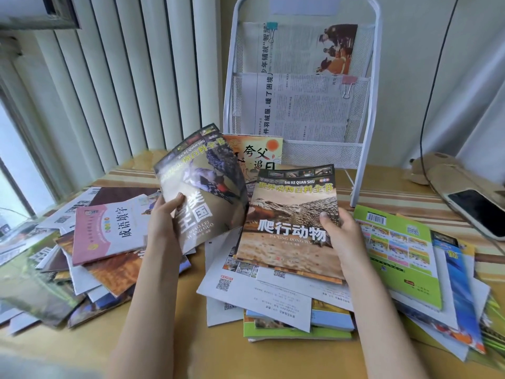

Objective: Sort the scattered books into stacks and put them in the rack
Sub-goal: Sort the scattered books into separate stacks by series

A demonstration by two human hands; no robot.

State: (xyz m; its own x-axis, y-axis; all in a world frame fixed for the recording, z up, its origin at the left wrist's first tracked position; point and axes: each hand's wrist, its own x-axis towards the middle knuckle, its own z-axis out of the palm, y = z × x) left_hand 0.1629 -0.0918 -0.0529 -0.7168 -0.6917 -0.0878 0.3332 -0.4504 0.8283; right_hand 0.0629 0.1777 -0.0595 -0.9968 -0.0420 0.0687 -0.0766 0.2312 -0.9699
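Left hand curled round the lower left edge of a bird encyclopedia book, thumb across the cover, remaining fingers hidden behind it; book lifted off the counter and tilted, top leaning away toward the rack. Right hand gripping the right edge of a reptile book with a crocodile on its cover, thumb pressed on the front, other fingers tucked underneath out of sight. Reptile book held just above a loose central pile of papers and booklets, its left edge just beside the bird book. Behind both, an orange-sun storybook propped near the base of the white wire rack. Newspapers clipped in the rack's two upper pockets. On the left, a pink idiom workbook atop a scattered heap. On the right, a green booklet over more spread books. Smartphone at the far right edge.
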